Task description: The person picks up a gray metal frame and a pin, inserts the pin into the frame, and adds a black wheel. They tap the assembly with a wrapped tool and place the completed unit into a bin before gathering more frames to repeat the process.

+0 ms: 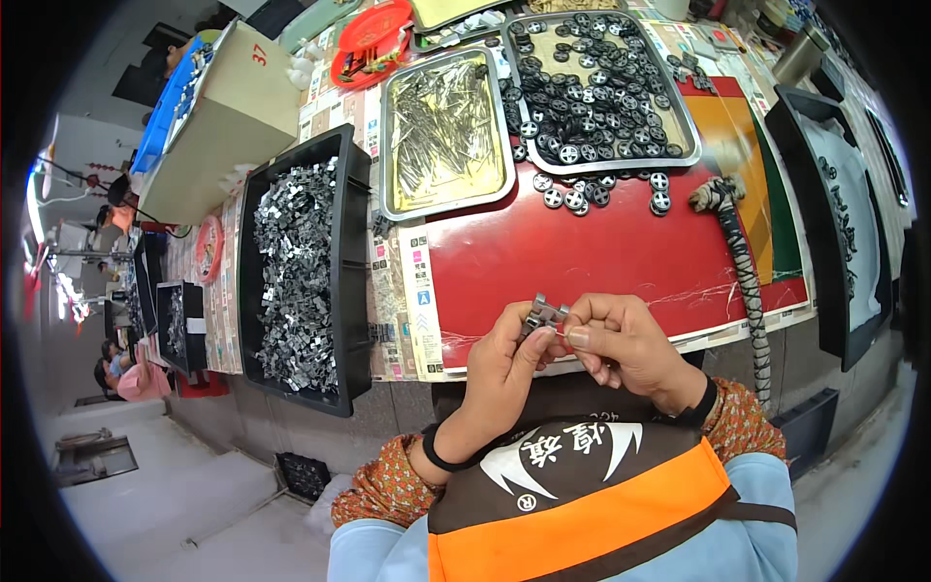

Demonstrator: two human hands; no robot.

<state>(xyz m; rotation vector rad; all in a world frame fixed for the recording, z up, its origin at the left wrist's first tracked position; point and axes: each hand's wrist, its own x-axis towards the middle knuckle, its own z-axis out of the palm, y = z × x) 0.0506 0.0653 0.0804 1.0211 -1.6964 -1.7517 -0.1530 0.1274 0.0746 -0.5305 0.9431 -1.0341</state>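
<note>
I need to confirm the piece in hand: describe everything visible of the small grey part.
The small grey part is blocky, with short square projections and a dull sheen; plastic or metal, I cannot tell. It is tilted, held in the left hand, seen against the near side of the red mat. The right hand is close beside it; contact there is unclear.

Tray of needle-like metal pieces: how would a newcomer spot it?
Find the large red mat. At its upper-left corner, a silvery rectangular tray sits between the black bin of small grey parts and a larger tray of round black pieces. Only this one holds thin, straight pieces.
</note>
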